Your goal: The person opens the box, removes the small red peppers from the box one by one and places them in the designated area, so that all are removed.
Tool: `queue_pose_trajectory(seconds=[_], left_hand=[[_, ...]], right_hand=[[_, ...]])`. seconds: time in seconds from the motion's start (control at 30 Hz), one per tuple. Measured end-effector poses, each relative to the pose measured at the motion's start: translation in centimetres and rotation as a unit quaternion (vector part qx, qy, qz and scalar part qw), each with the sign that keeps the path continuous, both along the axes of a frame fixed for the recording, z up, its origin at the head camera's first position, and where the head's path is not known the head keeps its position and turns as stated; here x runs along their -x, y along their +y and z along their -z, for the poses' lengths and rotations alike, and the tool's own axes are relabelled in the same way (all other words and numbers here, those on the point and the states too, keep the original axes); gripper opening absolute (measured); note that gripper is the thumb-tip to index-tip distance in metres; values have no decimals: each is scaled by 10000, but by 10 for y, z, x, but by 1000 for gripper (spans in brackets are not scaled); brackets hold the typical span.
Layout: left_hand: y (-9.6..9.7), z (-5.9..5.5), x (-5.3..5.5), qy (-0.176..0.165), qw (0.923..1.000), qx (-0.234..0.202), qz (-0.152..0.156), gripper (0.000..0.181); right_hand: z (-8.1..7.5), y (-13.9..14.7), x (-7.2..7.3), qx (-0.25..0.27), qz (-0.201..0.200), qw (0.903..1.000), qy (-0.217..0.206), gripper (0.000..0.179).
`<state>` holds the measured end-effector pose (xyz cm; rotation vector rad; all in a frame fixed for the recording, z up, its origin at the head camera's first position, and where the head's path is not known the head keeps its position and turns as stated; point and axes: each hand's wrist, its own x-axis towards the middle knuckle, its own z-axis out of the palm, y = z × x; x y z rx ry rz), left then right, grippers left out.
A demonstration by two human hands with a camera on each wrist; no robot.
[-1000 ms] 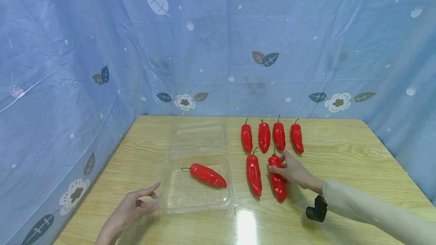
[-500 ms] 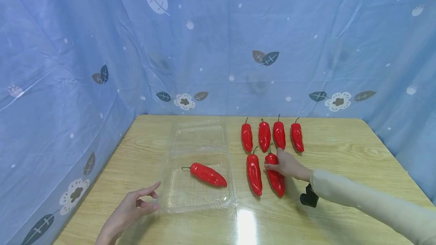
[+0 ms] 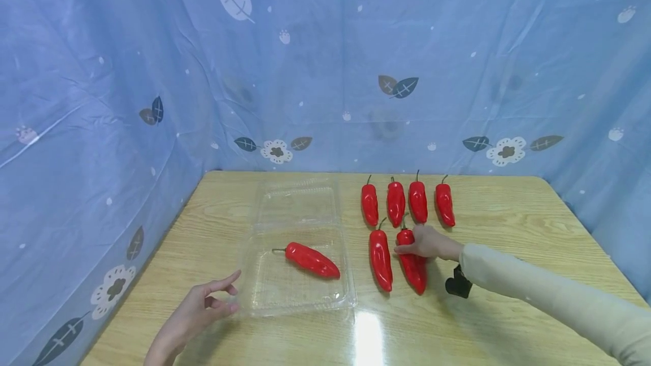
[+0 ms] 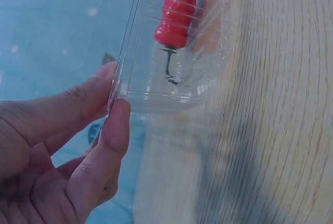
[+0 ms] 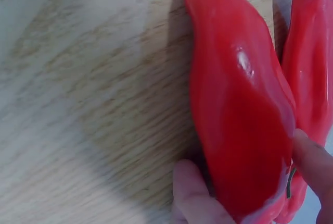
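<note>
My left hand pinches the left rim of an open clear plastic clamshell container between thumb and finger; the left wrist view shows the pinch on the container's edge. One red pepper lies slanted inside its front half, stem to the left. At the right, my right hand grips another red pepper near its stem end. In the right wrist view a thumb and finger sit on either side of this pepper. Just left of it lies a further red pepper.
Behind the right hand, several red peppers lie in a row with stems pointing back. The container's lid lies flat behind its base. A blue patterned curtain hangs round the wooden table. A light glares off the front.
My right hand has moved a little left and back, and the gripped pepper has shifted closer to its left neighbour. It has barely moved in the last half second. The left hand has stayed put.
</note>
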<state>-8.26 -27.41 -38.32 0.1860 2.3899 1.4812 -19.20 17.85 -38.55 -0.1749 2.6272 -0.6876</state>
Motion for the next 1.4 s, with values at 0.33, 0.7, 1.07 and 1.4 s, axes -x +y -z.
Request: queue_pose_trajectory(seconds=[0.33,0.7,1.07,1.4], left_hand=[[-2,-1,-1,4,10000,40,-24,67],[0,0,-1,-77,10000,0,19,68],[0,0,-2,-96,9999,-55,38,68],[-1,0,0,51,10000,-23,72,65]], right_hand=[[3,4,-1,-34,191,9998,-50,41],[2,9,-3,369,486,9978,-274,36],[-14,18,4,224,366,9989,-180,44],[-33,26,12,531,288,9935,960,34]])
